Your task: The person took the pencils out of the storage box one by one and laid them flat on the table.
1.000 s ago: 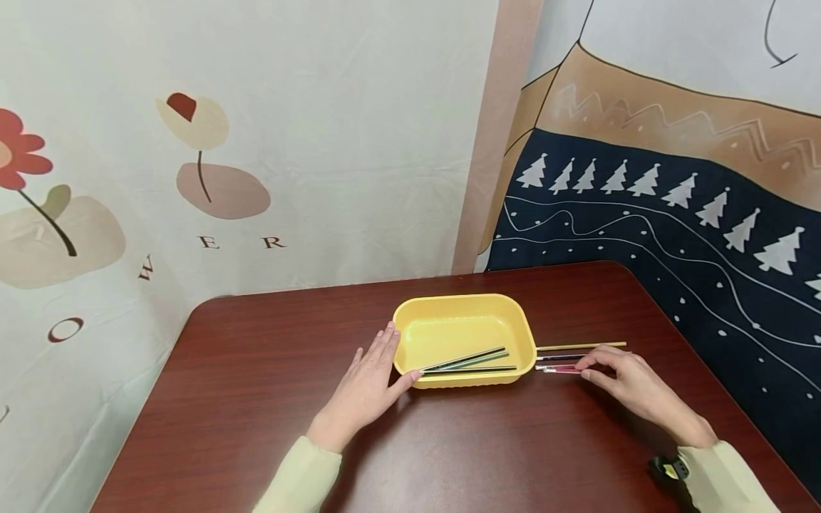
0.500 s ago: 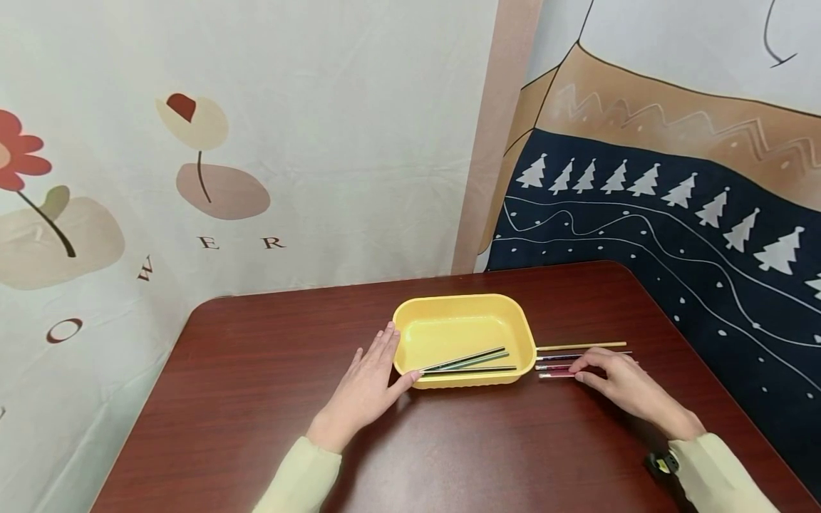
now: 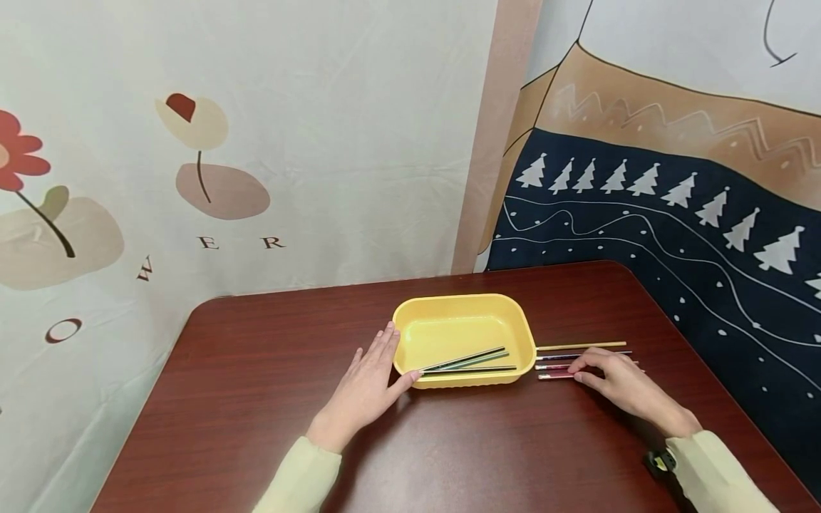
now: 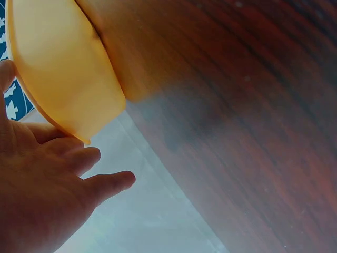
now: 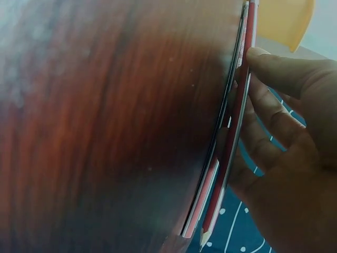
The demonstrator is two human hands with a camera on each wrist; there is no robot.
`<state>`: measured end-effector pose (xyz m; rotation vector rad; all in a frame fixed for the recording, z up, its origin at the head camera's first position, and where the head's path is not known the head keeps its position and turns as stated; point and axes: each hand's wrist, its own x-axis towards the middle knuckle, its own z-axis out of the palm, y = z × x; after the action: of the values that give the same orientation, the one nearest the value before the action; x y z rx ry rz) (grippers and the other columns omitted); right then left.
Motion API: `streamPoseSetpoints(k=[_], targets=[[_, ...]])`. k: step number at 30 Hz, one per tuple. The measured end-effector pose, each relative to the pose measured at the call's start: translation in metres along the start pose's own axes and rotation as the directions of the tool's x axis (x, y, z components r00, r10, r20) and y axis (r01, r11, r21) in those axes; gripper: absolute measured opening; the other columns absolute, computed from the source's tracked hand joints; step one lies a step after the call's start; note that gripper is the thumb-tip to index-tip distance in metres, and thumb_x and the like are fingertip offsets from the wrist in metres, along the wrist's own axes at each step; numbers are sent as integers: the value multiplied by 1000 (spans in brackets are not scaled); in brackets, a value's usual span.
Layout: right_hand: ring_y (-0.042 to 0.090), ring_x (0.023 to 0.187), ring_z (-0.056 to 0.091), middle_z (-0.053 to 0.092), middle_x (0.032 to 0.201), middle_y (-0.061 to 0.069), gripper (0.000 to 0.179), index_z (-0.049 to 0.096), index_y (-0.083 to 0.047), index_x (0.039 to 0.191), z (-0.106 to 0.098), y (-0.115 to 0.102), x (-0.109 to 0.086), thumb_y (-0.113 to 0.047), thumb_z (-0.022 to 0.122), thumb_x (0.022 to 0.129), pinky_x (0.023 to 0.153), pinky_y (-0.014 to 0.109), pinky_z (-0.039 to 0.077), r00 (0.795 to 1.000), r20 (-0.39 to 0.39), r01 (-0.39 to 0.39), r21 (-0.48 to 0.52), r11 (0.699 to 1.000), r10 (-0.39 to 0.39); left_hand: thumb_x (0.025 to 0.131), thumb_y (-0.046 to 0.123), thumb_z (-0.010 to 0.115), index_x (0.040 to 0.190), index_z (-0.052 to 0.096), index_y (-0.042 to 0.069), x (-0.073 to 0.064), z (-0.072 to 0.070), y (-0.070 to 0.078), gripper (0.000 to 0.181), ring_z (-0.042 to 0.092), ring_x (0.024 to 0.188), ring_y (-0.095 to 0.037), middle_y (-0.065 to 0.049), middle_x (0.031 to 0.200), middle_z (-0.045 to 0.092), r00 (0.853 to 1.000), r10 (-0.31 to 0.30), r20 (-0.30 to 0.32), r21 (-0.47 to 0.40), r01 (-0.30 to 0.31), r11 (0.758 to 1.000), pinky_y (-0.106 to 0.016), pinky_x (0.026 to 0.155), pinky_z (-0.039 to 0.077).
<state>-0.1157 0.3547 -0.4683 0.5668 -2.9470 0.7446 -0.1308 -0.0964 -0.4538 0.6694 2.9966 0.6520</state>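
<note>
A yellow tray [image 3: 465, 303] lies on the table with several dark and green pencils [image 3: 474, 368] along its near side. My left hand [image 3: 360, 388] rests on the tray's left end, fingers extended along the rim and thumb at the near left corner. To the right of the tray, my right hand [image 3: 618, 379] pinches a red pencil [image 5: 239, 105] between thumb and fingers, low over the tabletop. In the right wrist view its sharpened tip points down the frame. Beyond it lie another reddish pencil [image 3: 545, 367], a dark pencil [image 3: 558, 356] and a tan pencil [image 3: 584, 346], roughly parallel.
The brown wooden table [image 3: 256, 399] has rounded far corners. Behind it hangs a pale cloth with flowers [image 3: 359, 142]. A dark cloth with white trees [image 3: 641, 221] hangs along the right side.
My right hand has moved slightly left and toward me with the red pencil, so that it lies apart from the other reddish one. My left hand and the tray stay put.
</note>
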Motion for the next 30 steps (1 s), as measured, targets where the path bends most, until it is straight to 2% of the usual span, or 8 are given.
streamPoseSetpoints(k=[23, 30], targets=[[2, 83, 57, 65, 94, -15, 24, 73, -26, 93, 2, 2, 2, -3, 78, 90, 75, 30, 55, 999, 12, 39, -24, 999, -38, 103, 60, 52, 161, 30, -1, -1, -2, 1, 88, 24, 156, -35, -15, 170, 21, 1000, 4, -2, -4, -4, 1000, -64, 120, 25], [3, 83, 56, 64, 94, -15, 23, 73, -28, 93, 2, 1, 3, -6, 78, 91, 75, 30, 55, 999, 35, 23, -32, 999, -21, 103, 61, 52, 161, 30, -1, -1, -2, 1, 88, 24, 155, -36, -15, 170, 21, 1000, 4, -2, 5, -4, 1000, -64, 119, 25]])
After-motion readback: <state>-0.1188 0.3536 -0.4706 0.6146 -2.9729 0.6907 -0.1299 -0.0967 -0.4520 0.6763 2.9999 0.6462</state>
